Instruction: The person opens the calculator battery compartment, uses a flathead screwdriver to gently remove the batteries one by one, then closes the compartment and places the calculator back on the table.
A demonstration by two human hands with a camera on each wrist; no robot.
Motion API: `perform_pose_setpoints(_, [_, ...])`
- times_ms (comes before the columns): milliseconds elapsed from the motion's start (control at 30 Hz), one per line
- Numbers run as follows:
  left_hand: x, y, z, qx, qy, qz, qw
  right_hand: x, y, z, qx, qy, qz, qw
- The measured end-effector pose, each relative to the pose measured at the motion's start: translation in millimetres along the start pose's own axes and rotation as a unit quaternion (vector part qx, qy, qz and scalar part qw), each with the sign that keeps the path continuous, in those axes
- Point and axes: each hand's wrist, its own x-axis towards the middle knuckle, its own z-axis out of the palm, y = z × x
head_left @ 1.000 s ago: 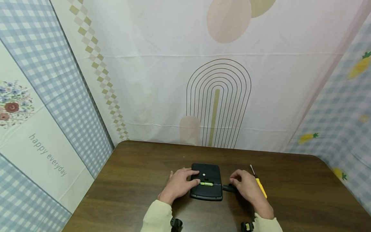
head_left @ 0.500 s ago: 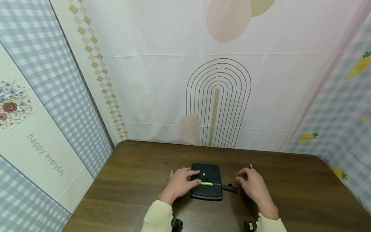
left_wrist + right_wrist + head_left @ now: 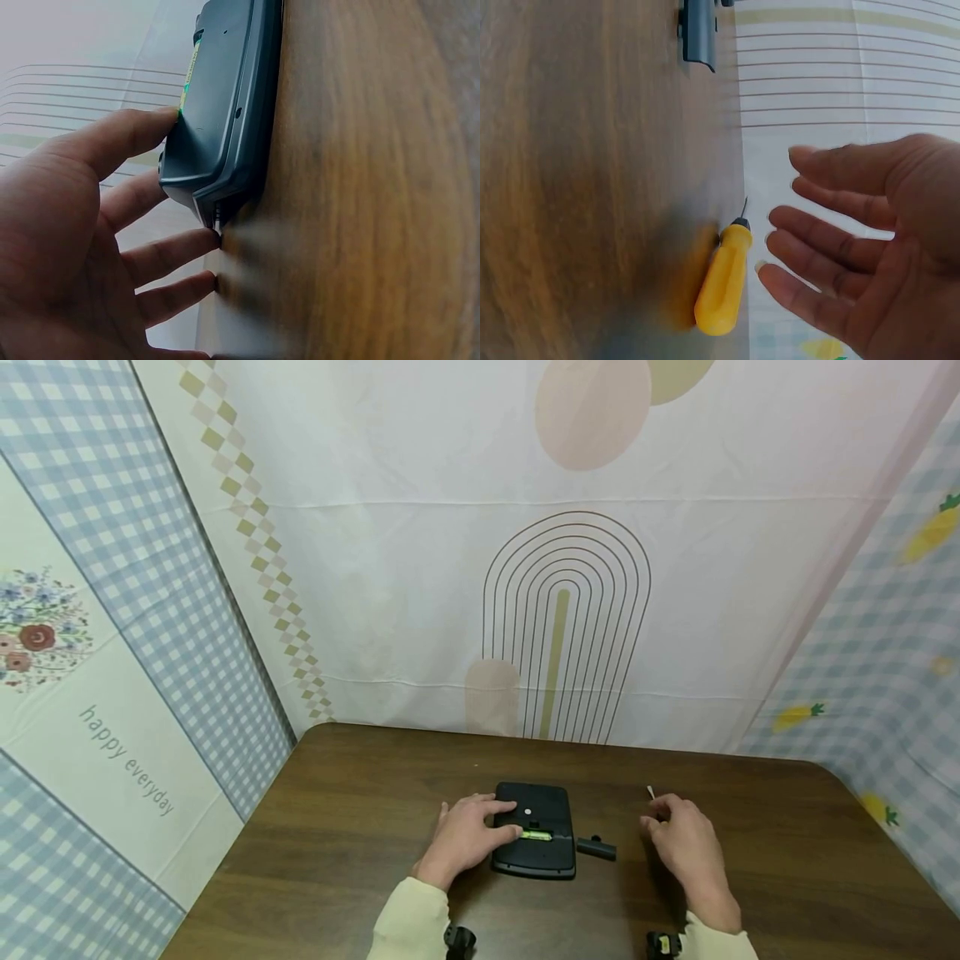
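Observation:
A flat black device (image 3: 536, 857) lies back side up on the table, its battery slot uncovered with a green-yellow battery (image 3: 538, 836) in it. My left hand (image 3: 465, 837) rests at its left side, thumb touching the battery's end and index finger on the casing; the left wrist view shows other fingertips down by the tabletop. Over a screwdriver with a yellow handle (image 3: 724, 281) hovers my right hand (image 3: 688, 847), fingers loosely extended and holding nothing. From the head view that handle is hidden, and only the metal tip (image 3: 650, 792) shows. Between device and right hand lies a narrow black battery cover (image 3: 597, 849).
The brown wooden table (image 3: 360, 827) has its far edge against a white patterned cloth (image 3: 405, 610). Blue checked cloths hang at the left and right sides.
My right hand has moved right, away from the battery cover and over the screwdriver, leaving the cover in full view. The left hand and the device have stayed in place.

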Motion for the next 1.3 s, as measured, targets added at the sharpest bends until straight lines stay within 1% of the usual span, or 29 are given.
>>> perform_pose_setpoints(100, [0.0,0.2,-0.4,0.001,0.000,0.000,1.0000,-0.7,4.2,-4.5,0.005,0.000,0.029,0.9996])
perform_pose_setpoints(233, [0.0,-0.1,-0.7,0.000,-0.002,-0.001,1.0000,-1.9,10.4,-9.5,0.008,-0.014,0.071,0.9973])
perform_pose_setpoints(400, [0.6,-1.7,0.2,0.002,-0.004,-0.001,1.0000,-2.8,19.2,-11.9,-0.003,-0.033,0.100,0.9944])
perform_pose_setpoints(667, [1.0,-1.9,-0.3,-0.001,-0.008,-0.002,1.0000,-4.9,25.6,-14.7,-0.014,-0.062,0.120,0.9908])
perform_pose_setpoints(1000, [1.5,-2.2,-0.1,0.000,-0.007,0.002,1.0000,-7.9,31.0,-15.6,0.001,-0.088,0.140,0.9862])
perform_pose_setpoints(1300, [1.1,-2.2,-0.3,-0.005,-0.007,0.001,1.0000,-5.4,32.3,-16.1,-0.006,-0.094,0.151,0.9841])
